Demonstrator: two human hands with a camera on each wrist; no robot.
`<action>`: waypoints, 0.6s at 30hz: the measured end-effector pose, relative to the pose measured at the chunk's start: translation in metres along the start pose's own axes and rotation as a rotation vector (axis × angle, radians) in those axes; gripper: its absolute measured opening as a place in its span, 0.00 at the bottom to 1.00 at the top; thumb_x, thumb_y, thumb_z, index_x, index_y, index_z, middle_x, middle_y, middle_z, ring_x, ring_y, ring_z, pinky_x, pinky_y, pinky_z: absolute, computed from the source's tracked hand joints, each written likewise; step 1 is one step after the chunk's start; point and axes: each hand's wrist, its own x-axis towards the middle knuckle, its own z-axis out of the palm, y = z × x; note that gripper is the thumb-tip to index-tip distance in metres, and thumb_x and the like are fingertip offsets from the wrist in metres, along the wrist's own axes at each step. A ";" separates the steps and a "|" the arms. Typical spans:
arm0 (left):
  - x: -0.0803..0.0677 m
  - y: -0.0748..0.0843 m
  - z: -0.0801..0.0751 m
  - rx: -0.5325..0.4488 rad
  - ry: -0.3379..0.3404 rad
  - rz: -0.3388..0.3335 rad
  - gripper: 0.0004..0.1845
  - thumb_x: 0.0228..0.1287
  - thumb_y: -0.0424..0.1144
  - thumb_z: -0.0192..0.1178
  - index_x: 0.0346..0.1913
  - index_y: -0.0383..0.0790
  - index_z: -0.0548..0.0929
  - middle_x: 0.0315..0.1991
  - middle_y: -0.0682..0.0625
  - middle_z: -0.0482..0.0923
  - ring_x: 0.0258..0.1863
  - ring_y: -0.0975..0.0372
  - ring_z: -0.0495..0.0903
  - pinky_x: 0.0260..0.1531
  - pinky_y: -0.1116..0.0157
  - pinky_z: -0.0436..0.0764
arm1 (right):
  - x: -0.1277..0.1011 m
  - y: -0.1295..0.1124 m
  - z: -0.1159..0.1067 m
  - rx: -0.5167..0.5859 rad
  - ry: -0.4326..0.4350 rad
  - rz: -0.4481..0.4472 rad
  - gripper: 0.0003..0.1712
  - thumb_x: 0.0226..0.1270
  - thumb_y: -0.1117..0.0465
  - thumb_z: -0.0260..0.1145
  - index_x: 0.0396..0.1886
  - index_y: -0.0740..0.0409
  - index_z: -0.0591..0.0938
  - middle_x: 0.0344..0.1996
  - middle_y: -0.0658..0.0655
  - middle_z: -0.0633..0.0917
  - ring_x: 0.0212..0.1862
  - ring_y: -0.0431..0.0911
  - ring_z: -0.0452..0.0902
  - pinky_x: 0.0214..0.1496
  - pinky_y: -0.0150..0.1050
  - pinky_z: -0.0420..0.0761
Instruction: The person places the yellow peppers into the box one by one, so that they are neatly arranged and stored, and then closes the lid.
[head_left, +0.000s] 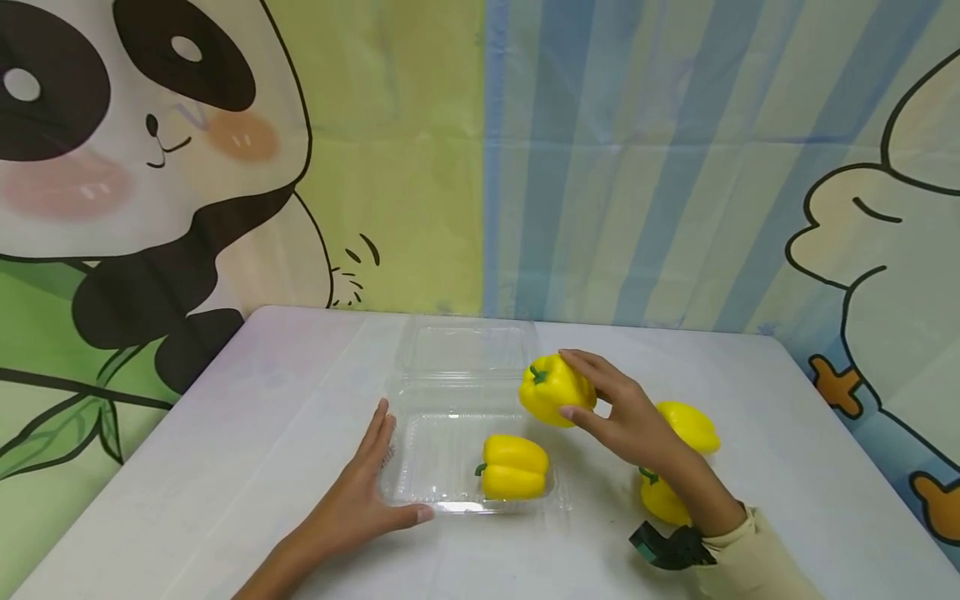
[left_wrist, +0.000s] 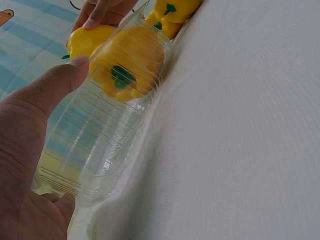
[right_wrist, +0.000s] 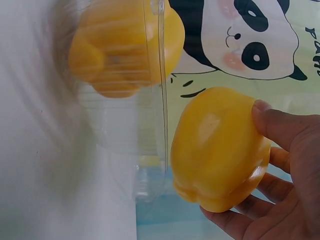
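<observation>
Pepper in hand: held pepper [head_left: 553, 389] gripped by the right hand [head_left: 626, 414], raised just above the clamshell tray [head_left: 438, 467], over its far right corner.
Stem axis: pointing left, across the tray.
Tray contents: second pepper [head_left: 513, 467] at the near right.
Left hand [head_left: 360, 492]: flat, fingers straight, against the tray's left wall, holding nothing.
Spare peppers [head_left: 686, 454]: on the table [head_left: 225, 433], right of the tray.

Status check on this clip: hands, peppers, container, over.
Left hand flat against clear container. Right hand grips held pepper above container's right edge. One pepper inside; two more peppers behind right wrist. Nothing blocking.
</observation>
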 end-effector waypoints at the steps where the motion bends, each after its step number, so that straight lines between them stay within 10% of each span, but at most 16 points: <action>1: 0.000 0.000 0.000 0.002 -0.002 -0.002 0.70 0.39 0.64 0.76 0.78 0.41 0.44 0.77 0.63 0.27 0.68 0.47 0.63 0.64 0.42 0.60 | 0.000 0.000 0.001 0.006 0.002 -0.005 0.41 0.62 0.64 0.70 0.74 0.51 0.65 0.69 0.55 0.67 0.63 0.51 0.70 0.58 0.46 0.76; 18: -0.001 0.002 0.000 -0.003 -0.001 -0.007 0.70 0.39 0.63 0.76 0.78 0.42 0.43 0.78 0.59 0.29 0.67 0.47 0.65 0.64 0.41 0.61 | 0.011 -0.001 0.009 0.076 -0.013 -0.026 0.40 0.63 0.65 0.69 0.73 0.53 0.65 0.69 0.56 0.67 0.64 0.52 0.69 0.58 0.49 0.76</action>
